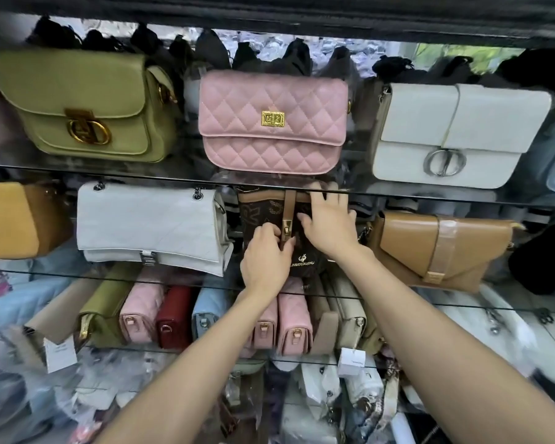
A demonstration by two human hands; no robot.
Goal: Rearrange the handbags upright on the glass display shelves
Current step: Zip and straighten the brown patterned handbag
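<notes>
Dark brown handbag (271, 216), tan strap, gold clasp, apparently upright

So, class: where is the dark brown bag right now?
Head view, middle shelf, centre: the brown bag sits under both hands, between the white bag and the tan bag.

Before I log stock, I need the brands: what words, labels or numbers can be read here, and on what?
Dark brown bag: large woven letter "R"; rest hidden.
Same bag, light logo print: too blurred to read.
White hang tag: print too small.
Paper tag: unreadable.
Pink quilted bag's gold clasp: no readable text.
</notes>
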